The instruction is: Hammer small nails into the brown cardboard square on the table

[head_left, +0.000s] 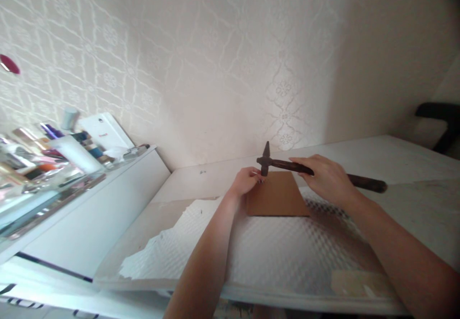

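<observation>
My right hand (325, 177) is wrapped round the dark handle of a hammer (287, 165), gripping it near the head. The hammer head (265, 162) hovers just above the far left corner of a brown board (276, 197). My left hand (246, 180) is closed in a pinch at that same corner, right beneath the hammer head; what it pinches is too small to make out. The board lies flat on a white textured sheet (273, 247) spread over a white table (413, 156).
A white shelf unit (108, 199) at the left carries several bottles and tubes (72, 151). Patterned wallpaper rises behind the table. A dark chair part (440, 118) shows at the far right. The sheet's torn edge lies at the left.
</observation>
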The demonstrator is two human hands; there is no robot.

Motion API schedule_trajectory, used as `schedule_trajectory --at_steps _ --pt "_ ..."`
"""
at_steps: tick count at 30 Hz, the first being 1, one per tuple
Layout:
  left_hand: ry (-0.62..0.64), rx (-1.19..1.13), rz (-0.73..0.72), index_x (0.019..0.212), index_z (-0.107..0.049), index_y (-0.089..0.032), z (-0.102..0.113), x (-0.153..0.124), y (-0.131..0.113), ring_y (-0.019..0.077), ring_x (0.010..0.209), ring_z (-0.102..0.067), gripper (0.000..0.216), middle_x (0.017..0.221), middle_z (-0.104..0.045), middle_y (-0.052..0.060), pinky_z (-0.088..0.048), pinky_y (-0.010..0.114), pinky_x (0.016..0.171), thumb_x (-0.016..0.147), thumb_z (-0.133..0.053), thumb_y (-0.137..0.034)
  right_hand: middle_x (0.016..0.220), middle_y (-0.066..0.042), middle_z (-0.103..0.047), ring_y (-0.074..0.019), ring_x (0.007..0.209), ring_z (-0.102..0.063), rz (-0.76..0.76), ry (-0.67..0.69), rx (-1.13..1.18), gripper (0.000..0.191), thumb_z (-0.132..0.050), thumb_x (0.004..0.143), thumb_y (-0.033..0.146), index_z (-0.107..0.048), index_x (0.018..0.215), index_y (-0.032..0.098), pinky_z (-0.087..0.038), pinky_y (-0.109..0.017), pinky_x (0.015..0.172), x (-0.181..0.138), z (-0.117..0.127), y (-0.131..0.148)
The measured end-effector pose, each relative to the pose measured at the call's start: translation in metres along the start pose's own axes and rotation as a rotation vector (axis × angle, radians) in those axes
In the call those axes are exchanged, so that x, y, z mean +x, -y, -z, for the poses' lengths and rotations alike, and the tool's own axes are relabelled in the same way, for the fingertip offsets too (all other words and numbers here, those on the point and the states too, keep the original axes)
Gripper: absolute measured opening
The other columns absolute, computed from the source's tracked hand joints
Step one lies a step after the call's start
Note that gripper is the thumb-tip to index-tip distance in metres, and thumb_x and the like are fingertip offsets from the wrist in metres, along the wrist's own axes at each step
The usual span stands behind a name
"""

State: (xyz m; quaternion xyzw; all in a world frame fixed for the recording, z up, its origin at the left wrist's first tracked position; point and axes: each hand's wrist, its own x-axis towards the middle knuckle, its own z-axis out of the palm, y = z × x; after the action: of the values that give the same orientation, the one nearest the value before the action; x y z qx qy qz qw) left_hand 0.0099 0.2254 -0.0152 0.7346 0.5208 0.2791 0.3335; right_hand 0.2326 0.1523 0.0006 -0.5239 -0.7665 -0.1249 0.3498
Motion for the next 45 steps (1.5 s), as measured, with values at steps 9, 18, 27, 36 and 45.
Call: schedule_trajectory --at_steps 9,18,27,36,45 --pt "-0.011 0.012 -0.006 0.085 -0.068 -0.015 0.0007 -0.0023 -0.0034 0.0148 0.080 -0.061 0.020 0.081 -0.069 0.004 -0.044 0.026 0.078 0.072 -0.052 -0.013 0.092 -0.004 -0.067 -0.0200 0.086 -0.060 0.038 0.013 0.021 0.037 -0.045 0.079 0.012 -0.062 0.110 0.024 -0.048 -0.030 0.072 0.0002 0.0003 0.0044" --pt "-0.023 0.048 -0.052 0.084 -0.067 -0.013 0.0010 -0.0044 -0.0052 0.0151 0.079 -0.061 0.022 0.080 -0.068 0.005 -0.045 0.026 0.076 0.073 -0.048 -0.012 0.090 -0.005 -0.066 -0.0199 0.085 -0.060 0.030 0.003 0.009 0.036 -0.045 0.080 0.013 -0.062 0.111 0.021 -0.048 -0.029 0.070 0.0002 0.0041 0.0087" --pt "-0.021 0.015 -0.007 0.085 -0.068 -0.015 0.0015 -0.0053 -0.0079 0.0167 0.082 -0.061 0.020 0.083 -0.069 0.005 -0.044 0.028 0.081 0.072 -0.053 -0.014 0.090 -0.005 -0.066 -0.0194 0.085 -0.060 0.050 -0.008 0.009 0.037 -0.045 0.080 0.012 -0.061 0.112 0.022 -0.048 -0.028 0.070 0.0000 0.0030 0.0082" --pt "-0.008 0.023 -0.012 0.084 -0.069 -0.015 0.0007 -0.0029 -0.0056 0.0165 0.082 -0.060 0.020 0.083 -0.069 0.004 -0.044 0.027 0.080 0.072 -0.053 -0.015 0.090 -0.004 -0.066 -0.0197 0.084 -0.060 0.035 -0.008 -0.007 0.036 -0.045 0.081 0.014 -0.062 0.112 0.023 -0.048 -0.029 0.069 -0.0001 0.0027 0.0063" --pt "0.003 0.038 -0.019 0.086 -0.068 -0.015 0.0012 -0.0033 -0.0059 0.0171 0.082 -0.061 0.020 0.084 -0.069 0.005 -0.044 0.027 0.080 0.072 -0.054 -0.016 0.088 -0.005 -0.066 -0.0192 0.084 -0.060 0.047 -0.037 0.012 0.035 -0.045 0.081 0.013 -0.063 0.109 0.022 -0.048 -0.028 0.069 0.0001 0.0037 0.0085"
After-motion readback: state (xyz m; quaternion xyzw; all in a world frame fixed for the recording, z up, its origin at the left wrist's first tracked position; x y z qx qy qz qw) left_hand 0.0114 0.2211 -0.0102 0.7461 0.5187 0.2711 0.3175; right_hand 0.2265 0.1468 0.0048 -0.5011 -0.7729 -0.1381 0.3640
